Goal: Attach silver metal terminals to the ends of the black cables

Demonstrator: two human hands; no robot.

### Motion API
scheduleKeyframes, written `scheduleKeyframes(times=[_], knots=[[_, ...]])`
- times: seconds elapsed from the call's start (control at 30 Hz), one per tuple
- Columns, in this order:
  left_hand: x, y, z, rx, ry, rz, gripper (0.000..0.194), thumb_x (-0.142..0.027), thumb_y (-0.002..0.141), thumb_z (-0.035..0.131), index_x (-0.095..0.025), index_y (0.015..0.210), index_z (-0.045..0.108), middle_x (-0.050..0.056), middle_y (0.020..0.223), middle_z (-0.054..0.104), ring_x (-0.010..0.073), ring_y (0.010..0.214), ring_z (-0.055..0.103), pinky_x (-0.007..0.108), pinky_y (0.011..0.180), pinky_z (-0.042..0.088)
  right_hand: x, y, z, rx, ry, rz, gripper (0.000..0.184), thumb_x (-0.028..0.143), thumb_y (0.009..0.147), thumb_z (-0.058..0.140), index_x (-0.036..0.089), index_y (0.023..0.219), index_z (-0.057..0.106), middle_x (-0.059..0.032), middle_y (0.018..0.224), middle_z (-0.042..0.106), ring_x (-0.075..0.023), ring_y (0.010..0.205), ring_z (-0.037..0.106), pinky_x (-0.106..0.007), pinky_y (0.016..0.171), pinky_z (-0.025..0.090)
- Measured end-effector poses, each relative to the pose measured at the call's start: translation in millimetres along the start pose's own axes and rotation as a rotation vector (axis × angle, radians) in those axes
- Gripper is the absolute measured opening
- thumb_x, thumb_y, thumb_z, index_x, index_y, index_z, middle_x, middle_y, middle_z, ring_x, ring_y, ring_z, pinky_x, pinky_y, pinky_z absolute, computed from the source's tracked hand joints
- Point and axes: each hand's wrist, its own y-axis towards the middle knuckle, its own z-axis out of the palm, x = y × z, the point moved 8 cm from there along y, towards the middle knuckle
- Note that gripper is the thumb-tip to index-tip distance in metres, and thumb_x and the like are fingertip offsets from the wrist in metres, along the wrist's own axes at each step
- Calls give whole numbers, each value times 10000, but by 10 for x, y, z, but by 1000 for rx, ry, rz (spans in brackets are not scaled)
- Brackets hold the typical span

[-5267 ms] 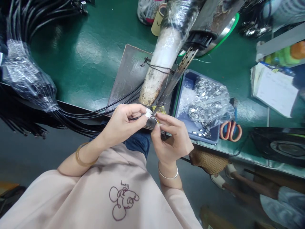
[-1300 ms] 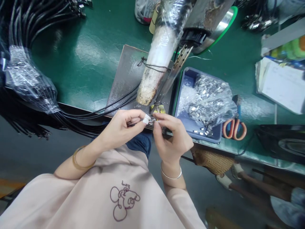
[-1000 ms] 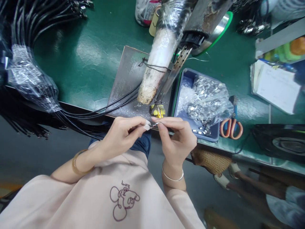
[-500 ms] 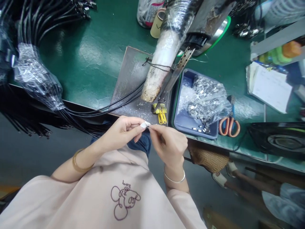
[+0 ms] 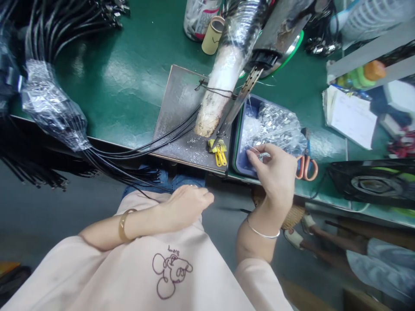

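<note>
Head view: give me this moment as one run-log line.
left hand: before shirt, contents hidden | right hand: over blue tray, hold unclear | yellow piece: on grey plate | orange-handled scissors: beside tray

The hands, previously meeting at the fingertips left of the tray [image 5: 241, 167], are now apart. The right hand [image 5: 277, 168] has moved over the tray's near side. The left hand [image 5: 186, 205] has drawn back toward the shirt [image 5: 119, 274], left of the tray.
</note>
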Motion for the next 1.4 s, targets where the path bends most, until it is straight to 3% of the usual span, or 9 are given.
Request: scheduleKeyframes(times=[0.07, 0.17, 0.27, 0.33, 0.43, 0.57, 0.7, 1.0, 1.4], knots=[[113, -6, 23, 98, -294, -67, 244, -61, 917, 568, -146, 740, 713, -2, 624, 649, 116, 543, 527, 242, 552, 385, 44, -16, 4, -1, 20, 5, 92, 266, 749, 701, 225, 704, 631, 24, 620, 622, -128, 510, 466, -305, 599, 371], [362, -13, -163, -11, -844, -187, 216, -170, 888, 649, -136, 685, 713, -46, 553, 559, 73, 510, 420, 208, 514, 326, 237, -167, -143, -165, 141, -17, 125, 282, 788, 705, 228, 718, 616, 67, 534, 501, -107, 448, 395, -292, 530, 320], [594, -25, -333, -163, -1042, -295, 218, -259, 851, 684, -125, 681, 706, -42, 549, 530, 67, 506, 388, 203, 489, 299, 435, -383, -296, -338, 320, -40, 174, 327, 881, 704, 225, 764, 626, 24, 654, 623, -118, 499, 507, -279, 501, 367], [676, -22, -429, -262, -1027, -324, 213, -297, 835, 702, -122, 713, 715, -36, 561, 526, 66, 509, 380, 204, 484, 284, 557, -481, -291, -335, 505, -92, 133, 302, 892, 743, 229, 807, 669, 2, 752, 693, -144, 622, 629, -273, 537, 453], [702, -9, -529, -393, -993, -343, 207, -305, 836, 686, -121, 748, 722, -45, 557, 476, 65, 509, 359, 203, 480, 281, 727, -541, -88, -132, 701, -152, 48, 234, 875, 773, 244, 848, 735, 3, 801, 729, -136, 674, 672, -239, 520, 480], [625, 7, -601, -486, -867, -339, 156, -259, 848, 621, -127, 815, 698, -68, 540, 410, 68, 500, 344, 200, 481, 297, 802, -605, 193, 5, 686, -101, 46, 208, 887, 750, 240, 902, 780, 16, 762, 728, -81, 508, 544, -221, 432, 360], [509, -6, -698, -594, -650, -265, 83, -155, 835, 601, -164, 753, 587, -100, 546, 331, 53, 503, 271, 185, 473, 252, 818, -641, 317, -14, 633, -67, 139, 268, 954, 688, 218, 836, 741, 11, 717, 695, -101, 556, 564, -246, 509, 409], [316, -1, -794, -663, -345, -101, 139, -64, 838, 569, -185, 789, 522, -124, 572, 323, 37, 493, 267, 132, 448, 250, 817, -624, 357, 11, 602, -52, 252, 348, 1007, 620, 212, 799, 663, 25, 713, 626, -94, 562, 500, -246, 532, 378], [274, -10, -812, -659, -269, -83, 124, -76, 858, 569, -188, 810, 545, -123, 565, 391, 38, 472, 317, 131, 452, 290, 813, -609, 373, 45, 631, -53, 246, 330, 998, 620, 209, 786, 649, 30, 681, 611, -101, 563, 513, -243, 527, 380]])
